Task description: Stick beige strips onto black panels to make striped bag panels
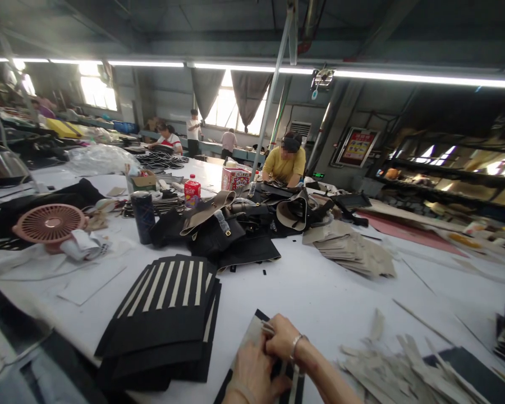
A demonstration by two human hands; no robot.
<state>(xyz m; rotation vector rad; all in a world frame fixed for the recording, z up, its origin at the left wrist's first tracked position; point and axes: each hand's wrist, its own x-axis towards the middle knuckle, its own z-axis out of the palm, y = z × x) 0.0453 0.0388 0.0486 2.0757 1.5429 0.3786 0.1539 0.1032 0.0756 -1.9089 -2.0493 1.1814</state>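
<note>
At the near edge of the table, a black panel (258,314) with pale strips on it lies under my hands. My left hand (250,367) rests on this panel, thumb spread from the fingers, some of which are hidden. Crossing just above it, my right hand (281,336) has its fingers curled in a pinch by the panel's upper end. Something small and greyish shows at those fingertips, too small to name. To the left sits a stack of black panels (160,331), the top ones bearing several pale strips (174,283).
Loose pale strips (387,365) are heaped at right, behind them a pile of grey-beige pieces (349,249). Black bags (219,233) fill the middle, near a dark tumbler (142,217) and a red bottle (192,192). A pink fan (50,223) stands left. Across the table a person in yellow (284,163) bends over.
</note>
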